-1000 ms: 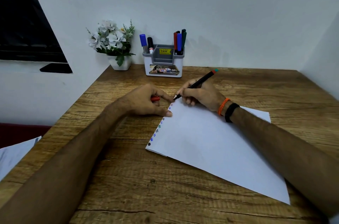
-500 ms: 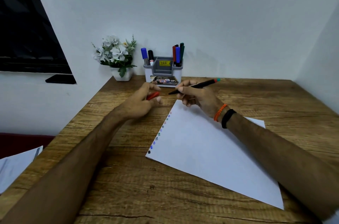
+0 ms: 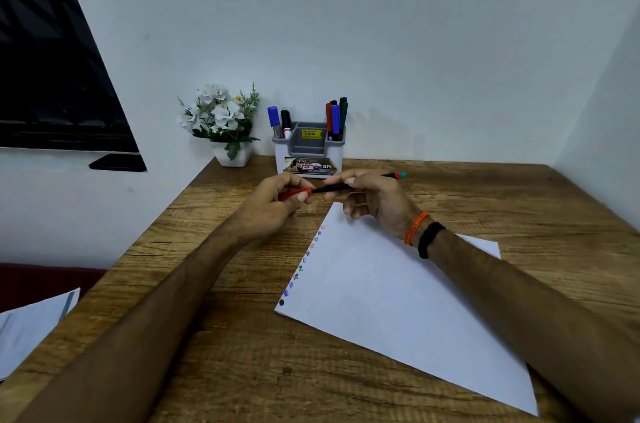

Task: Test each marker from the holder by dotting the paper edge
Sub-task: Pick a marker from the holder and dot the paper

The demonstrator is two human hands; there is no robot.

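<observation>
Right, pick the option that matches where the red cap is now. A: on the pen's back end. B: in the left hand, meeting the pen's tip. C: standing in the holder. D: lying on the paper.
B: the left hand pinches the red cap against the tip of the black pen, which the right hand holds above the table.

We are seeing two hands, one held marker point(image 3: 349, 185), one red cap point(image 3: 294, 194), one holder point(image 3: 308, 154), six markers standing inside, one paper point(image 3: 398, 301).
</observation>
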